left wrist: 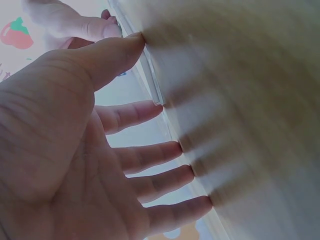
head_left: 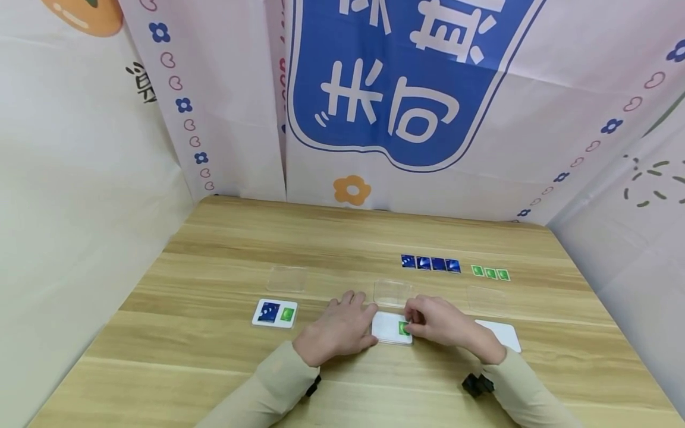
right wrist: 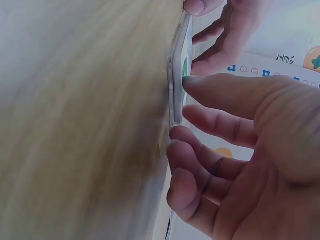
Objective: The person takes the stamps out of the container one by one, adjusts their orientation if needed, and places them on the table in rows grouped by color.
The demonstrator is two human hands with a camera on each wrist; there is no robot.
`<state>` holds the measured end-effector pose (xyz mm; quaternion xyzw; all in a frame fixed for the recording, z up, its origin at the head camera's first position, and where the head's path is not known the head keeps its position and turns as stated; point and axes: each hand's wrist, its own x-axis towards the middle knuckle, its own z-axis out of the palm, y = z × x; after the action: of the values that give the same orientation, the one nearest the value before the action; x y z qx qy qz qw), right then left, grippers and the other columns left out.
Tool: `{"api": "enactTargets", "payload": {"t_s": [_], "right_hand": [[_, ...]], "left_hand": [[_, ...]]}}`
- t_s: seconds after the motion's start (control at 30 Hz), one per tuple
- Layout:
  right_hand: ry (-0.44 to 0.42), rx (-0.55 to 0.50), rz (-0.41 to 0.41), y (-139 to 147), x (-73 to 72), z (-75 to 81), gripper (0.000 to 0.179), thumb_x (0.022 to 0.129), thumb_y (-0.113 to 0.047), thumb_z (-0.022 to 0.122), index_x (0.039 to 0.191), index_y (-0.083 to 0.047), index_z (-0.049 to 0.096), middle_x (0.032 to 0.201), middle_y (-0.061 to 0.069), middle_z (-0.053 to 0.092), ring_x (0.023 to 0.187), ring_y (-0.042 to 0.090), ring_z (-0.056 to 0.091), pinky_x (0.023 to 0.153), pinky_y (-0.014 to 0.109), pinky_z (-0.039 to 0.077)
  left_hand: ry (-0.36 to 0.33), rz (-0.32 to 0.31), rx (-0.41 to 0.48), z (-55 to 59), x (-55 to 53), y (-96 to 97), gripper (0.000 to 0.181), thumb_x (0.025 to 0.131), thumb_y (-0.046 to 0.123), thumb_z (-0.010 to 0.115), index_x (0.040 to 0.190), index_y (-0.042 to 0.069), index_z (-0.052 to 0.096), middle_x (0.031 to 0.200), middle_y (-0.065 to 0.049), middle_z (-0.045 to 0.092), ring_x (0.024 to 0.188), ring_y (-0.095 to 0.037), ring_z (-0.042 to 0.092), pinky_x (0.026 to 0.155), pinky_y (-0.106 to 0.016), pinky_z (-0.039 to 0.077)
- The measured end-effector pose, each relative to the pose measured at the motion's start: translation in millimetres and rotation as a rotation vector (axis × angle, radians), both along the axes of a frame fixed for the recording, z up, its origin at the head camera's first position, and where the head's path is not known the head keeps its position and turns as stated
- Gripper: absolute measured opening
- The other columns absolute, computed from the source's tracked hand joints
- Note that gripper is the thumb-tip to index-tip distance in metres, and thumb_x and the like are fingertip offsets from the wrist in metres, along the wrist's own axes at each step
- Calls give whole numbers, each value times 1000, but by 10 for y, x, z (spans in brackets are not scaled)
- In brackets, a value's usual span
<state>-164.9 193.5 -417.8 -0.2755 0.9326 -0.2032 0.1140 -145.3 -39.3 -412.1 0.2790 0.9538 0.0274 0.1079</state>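
Observation:
A white rectangular plate with a clear rim (head_left: 386,329) lies on the table between both hands. On its right end sits a small green picture square (head_left: 404,328). My left hand (head_left: 346,330) rests at the plate's left side, its fingers nearly straight and fingertips on the table; the left thumb (left wrist: 127,47) touches the plate's edge. My right hand (head_left: 441,321) is at the right end with curled fingers. Its thumb (right wrist: 215,90) and index finger hold the green square down against the plate. Part of the square is hidden by the thumb.
At left lies a white plate (head_left: 262,321) bearing one blue and one green square. A plain white plate (head_left: 503,334) sits beside my right wrist. Clear sheets (head_left: 287,279) lie behind. Several blue squares (head_left: 430,264) and green squares (head_left: 490,273) are at the back right.

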Motion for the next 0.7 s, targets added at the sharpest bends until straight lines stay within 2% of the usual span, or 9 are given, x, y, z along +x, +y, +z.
{"api": "enactTargets", "payload": {"t_s": [0.7], "right_hand": [[-17, -20, -4, 1, 5, -15, 10, 89, -20, 72, 89, -18, 63, 72, -12, 54, 63, 2, 46, 58, 20, 41]], "left_hand": [[-4, -1, -3, 0, -11, 11, 50, 91, 53, 62, 126, 19, 55, 131, -8, 51, 126, -27, 48, 96, -49, 49]]}}
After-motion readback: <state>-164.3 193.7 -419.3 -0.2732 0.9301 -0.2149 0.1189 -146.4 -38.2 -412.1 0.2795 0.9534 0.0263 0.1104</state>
